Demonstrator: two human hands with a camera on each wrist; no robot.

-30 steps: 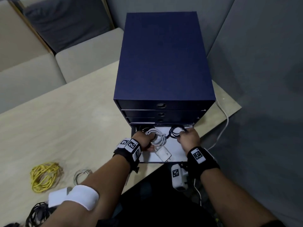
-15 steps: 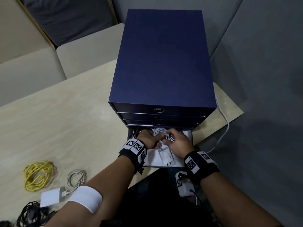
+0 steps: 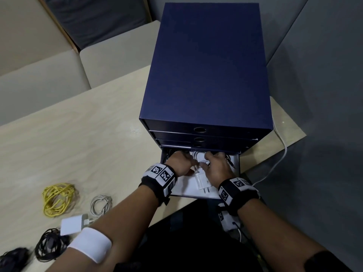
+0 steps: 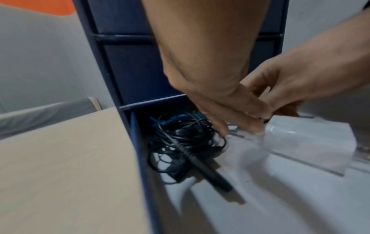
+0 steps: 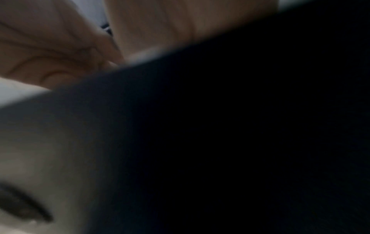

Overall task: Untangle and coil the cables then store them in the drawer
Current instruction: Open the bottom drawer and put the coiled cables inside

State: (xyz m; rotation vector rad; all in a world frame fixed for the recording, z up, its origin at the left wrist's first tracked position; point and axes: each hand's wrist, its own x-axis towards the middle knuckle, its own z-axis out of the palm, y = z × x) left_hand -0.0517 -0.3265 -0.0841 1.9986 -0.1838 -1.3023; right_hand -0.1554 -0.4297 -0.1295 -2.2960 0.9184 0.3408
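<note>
Inside the open bottom drawer, a white charger with its coiled white cable lies on the pale drawer floor, between both hands. Left hand reaches in, fingers fairly straight and close together, tips touching the charger's end; whether they pinch it, cannot tell. Right hand is on the white cable from the other side, fingers bent toward it; exact hold cannot be told, and the right wrist view is mostly dark and blurred. Black cable bundle sits in the drawer's left back corner, with a bit of blue cable behind it. Another dark cable shows by the right hand.

Drawer belongs to a navy cabinet with three shut drawers above it, standing on a light wooden table. On the table, left: one yellow cable coil, one white cable coil with a white power brick, two black cable bundles. One white cord runs off the table's right edge. Grey wall panels right, beige cushions back left.
</note>
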